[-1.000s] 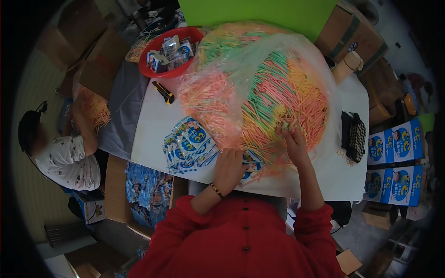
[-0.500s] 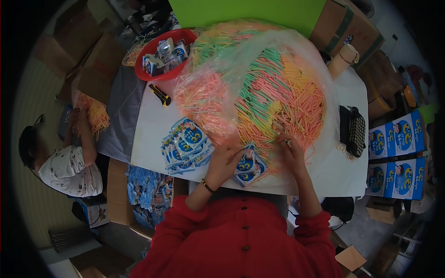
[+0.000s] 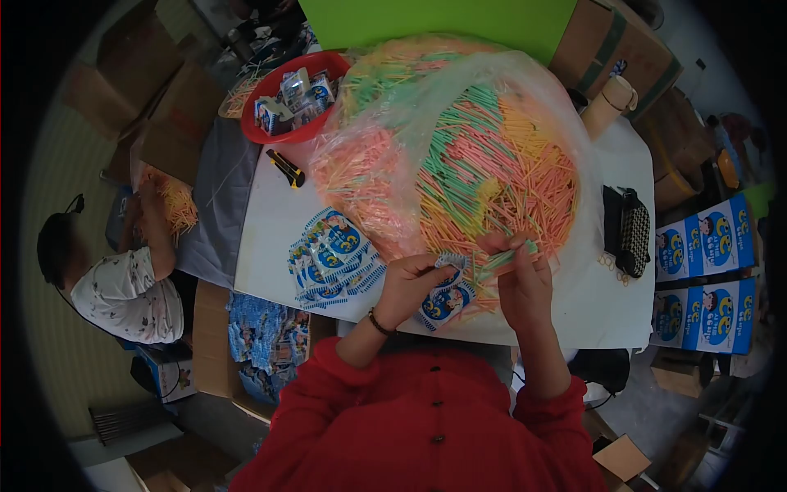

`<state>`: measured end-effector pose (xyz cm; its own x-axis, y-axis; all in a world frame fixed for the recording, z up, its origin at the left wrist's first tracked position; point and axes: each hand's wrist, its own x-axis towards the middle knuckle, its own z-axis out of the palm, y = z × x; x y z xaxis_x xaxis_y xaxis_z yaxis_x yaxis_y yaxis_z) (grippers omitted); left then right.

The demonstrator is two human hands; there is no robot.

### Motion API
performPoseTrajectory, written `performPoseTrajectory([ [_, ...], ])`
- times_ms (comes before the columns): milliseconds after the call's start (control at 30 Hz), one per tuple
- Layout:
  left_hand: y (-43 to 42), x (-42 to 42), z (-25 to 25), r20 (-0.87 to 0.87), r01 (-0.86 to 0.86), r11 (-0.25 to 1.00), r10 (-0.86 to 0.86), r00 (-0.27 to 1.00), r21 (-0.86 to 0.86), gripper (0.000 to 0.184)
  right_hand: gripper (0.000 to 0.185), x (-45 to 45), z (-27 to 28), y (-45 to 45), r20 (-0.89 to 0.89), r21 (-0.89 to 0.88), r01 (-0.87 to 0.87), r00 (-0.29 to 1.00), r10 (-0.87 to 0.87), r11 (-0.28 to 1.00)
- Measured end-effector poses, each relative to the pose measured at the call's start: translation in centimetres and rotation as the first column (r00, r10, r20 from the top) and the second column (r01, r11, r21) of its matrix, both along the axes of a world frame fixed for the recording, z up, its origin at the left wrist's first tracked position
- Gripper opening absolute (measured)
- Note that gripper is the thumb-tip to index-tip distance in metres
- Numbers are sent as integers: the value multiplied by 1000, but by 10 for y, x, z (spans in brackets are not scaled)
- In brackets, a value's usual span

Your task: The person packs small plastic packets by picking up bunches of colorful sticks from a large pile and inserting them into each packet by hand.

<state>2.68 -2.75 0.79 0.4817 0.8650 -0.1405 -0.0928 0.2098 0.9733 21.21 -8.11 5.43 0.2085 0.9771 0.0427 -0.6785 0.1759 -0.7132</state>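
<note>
My left hand [image 3: 406,291] pinches the upper end of a small blue-and-white printed packet [image 3: 445,303] near the table's front edge. Just to the right, my right hand [image 3: 526,291] is closed on a small bunch of thin coloured sticks [image 3: 498,264], mostly green and pink. Beyond both hands spreads a big heap of pink, green and yellow sticks [image 3: 467,152] in a large clear plastic bag [image 3: 410,139]. Left of my left hand lies an overlapping pile of the same packets [image 3: 332,254]. Whether the held packet's mouth is open, I cannot tell.
A red basin [image 3: 283,78] of packets and a yellow-black box cutter [image 3: 286,169] are on the white table [image 3: 266,225]. A patterned pouch [image 3: 632,234] and a beige bottle [image 3: 610,107] stand right. Printed cartons [image 3: 705,238] flank the table. Another person [image 3: 127,287] works at left.
My right hand has come up out of the heap with several sticks in its fingers. My left hand has shifted slightly right, onto the top of the packet.
</note>
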Motion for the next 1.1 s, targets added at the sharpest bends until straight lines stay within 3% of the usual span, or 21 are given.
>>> performPoseTrajectory([
  [67,-5,0,1,-87,59,985,-45,995,164,19,16,-5,-4,-1,97,-14,-13,995,14,1000],
  [167,-9,0,3,-129,48,974,-20,991,222,20,17,-17,8,3,216,25,-103,972,95,994],
  [267,-11,1,5,-37,32,965,-23,999,261,21,12,-24,5,6,176,-108,-140,972,158,984],
  [400,-10,-6,10,-88,118,959,-98,991,257,21,11,-15,-6,6,156,-149,-241,952,263,959],
  [433,-12,-5,7,-63,128,969,-117,991,211,20,11,-10,-13,6,625,-78,-218,749,218,973],
  [467,-14,-5,3,-36,140,976,-136,990,167,19,12,-6,-17,6,930,-2,-232,357,87,973],
  [500,-14,-2,-2,-35,141,976,-137,990,166,19,12,-4,-19,5,930,-3,-231,356,87,973],
  [567,-15,3,-13,165,96,983,-122,979,159,23,25,-1,-21,2,896,-46,-353,399,195,934],
  [700,-12,1,-11,72,169,966,-186,980,193,32,34,2,6,2,913,-24,-353,374,165,935],
  [900,-11,6,5,166,189,962,-223,960,198,38,41,7,9,6,847,57,-336,515,133,940],
  [967,-12,7,6,247,164,978,-191,950,124,40,38,2,6,7,541,117,-119,840,37,986],
  [1000,-13,6,5,241,154,980,-181,954,126,40,38,5,6,9,537,120,-129,843,45,984],
  [1067,-17,-1,0,438,144,975,-56,897,-171,33,34,21,2,14,39,9,27,999,-27,1000],
  [1100,-19,-5,-1,427,127,978,-44,903,-168,33,34,26,-1,16,27,14,12,1000,-12,1000],
])
